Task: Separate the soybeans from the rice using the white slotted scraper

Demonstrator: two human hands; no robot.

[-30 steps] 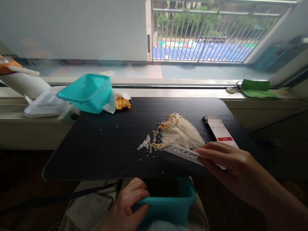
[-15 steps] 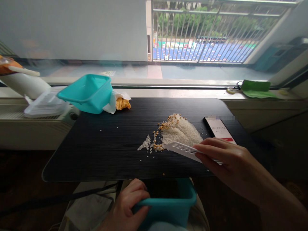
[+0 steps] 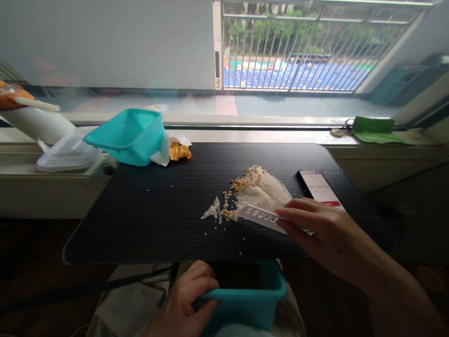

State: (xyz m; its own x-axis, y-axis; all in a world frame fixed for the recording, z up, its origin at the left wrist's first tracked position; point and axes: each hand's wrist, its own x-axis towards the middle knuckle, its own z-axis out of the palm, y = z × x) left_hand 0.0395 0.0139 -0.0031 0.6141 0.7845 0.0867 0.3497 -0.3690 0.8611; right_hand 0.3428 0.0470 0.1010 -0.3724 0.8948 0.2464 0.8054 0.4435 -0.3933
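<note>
My right hand (image 3: 315,224) is closed on a flat white slotted plastic strip (image 3: 261,218), pinched between thumb and fingers. The strip is tilted, its left end against the front of a pile of white rice grains (image 3: 263,194). Yellow beans (image 3: 242,185) lie over the pile's left side and along its left edge. A small separate patch of rice (image 3: 211,209) sits left of them. Below the table edge, my left hand (image 3: 191,297) grips the left rim of a teal plastic bin (image 3: 245,295), whose inside is dark.
The black table (image 3: 147,224) has rounded corners. A phone (image 3: 321,187) showing a timer lies right of the pile. A second teal bin (image 3: 129,138) leans at the back left, beside a white bag with something orange (image 3: 179,151). Green cloth (image 3: 373,128) rests on the windowsill.
My right hand and the strip have shifted slightly left along the front of the pile. Another yellow bean now lies near the table's front edge. My left hand stays on the bin.
</note>
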